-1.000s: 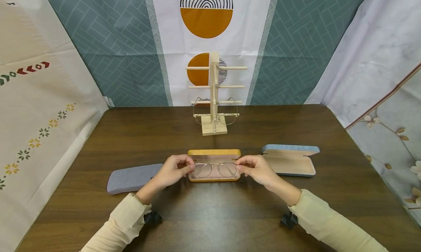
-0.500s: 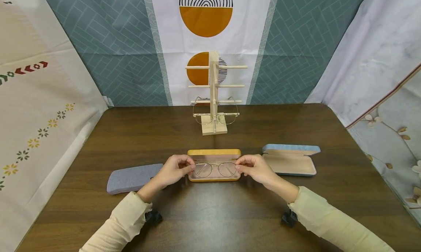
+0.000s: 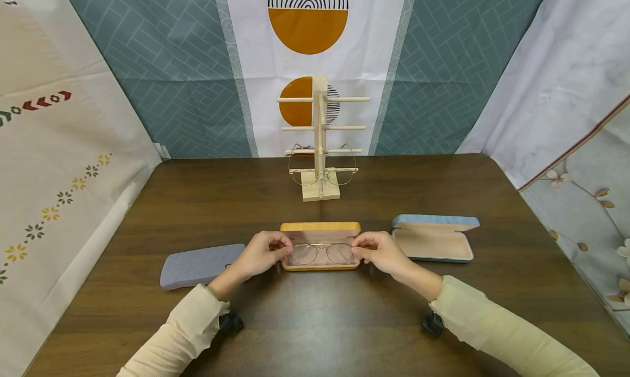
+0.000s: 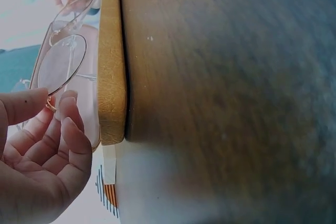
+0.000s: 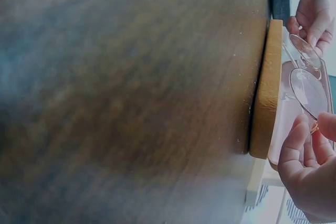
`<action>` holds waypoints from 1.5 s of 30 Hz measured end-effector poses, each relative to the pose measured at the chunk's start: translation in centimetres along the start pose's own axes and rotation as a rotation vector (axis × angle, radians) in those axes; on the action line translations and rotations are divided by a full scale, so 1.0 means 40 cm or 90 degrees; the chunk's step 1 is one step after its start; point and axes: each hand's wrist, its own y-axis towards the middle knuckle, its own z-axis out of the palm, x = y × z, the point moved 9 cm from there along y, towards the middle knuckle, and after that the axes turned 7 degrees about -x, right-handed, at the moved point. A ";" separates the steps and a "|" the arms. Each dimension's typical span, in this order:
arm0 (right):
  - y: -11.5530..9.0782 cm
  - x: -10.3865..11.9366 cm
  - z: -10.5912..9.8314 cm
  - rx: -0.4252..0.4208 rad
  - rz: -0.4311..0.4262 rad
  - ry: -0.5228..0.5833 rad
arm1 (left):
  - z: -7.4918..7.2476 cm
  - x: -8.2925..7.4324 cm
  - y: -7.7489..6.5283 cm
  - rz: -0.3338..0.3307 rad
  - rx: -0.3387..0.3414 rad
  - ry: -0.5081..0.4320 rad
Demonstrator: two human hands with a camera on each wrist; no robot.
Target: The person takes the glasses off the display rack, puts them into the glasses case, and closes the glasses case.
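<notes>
Teal-and-white patterned cloth backdrop [image 3: 187, 48] hangs behind a dark-brown wood-grain table [image 3: 315, 322], where a person has both hands on one item. L hand [image 3: 261, 255] pinches one end of a round-lens, thin gold-metal pair of glasses [image 3: 321, 247]; R hand [image 3: 381, 251] pinches the opp. end, thumb & fingertips nearly together on each side. Glasses are over the pink-lined tray of an opened mustard-yellow hard case [image 3: 320, 226], approx. mid-table; whether they touch the lining, can't tell. Little changes vs. the prev. sec.: hands & glasses keep their spot, only the head view shifts a touch. Prob. a steadying pause, w/ glasses not yet let go. Nearby: closed grey-blue fabric case [image 3: 202, 265], L; opened light-blue case [image 3: 435, 220], R; pale wood stand [image 3: 320, 120] w/ 2nd wire-rimmed pair [image 3: 343, 177], behind.
</notes>
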 end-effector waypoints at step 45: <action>0.020 -0.042 0.005 -0.072 0.083 -0.050 | 0.005 0.075 0.019 -0.020 -0.022 0.095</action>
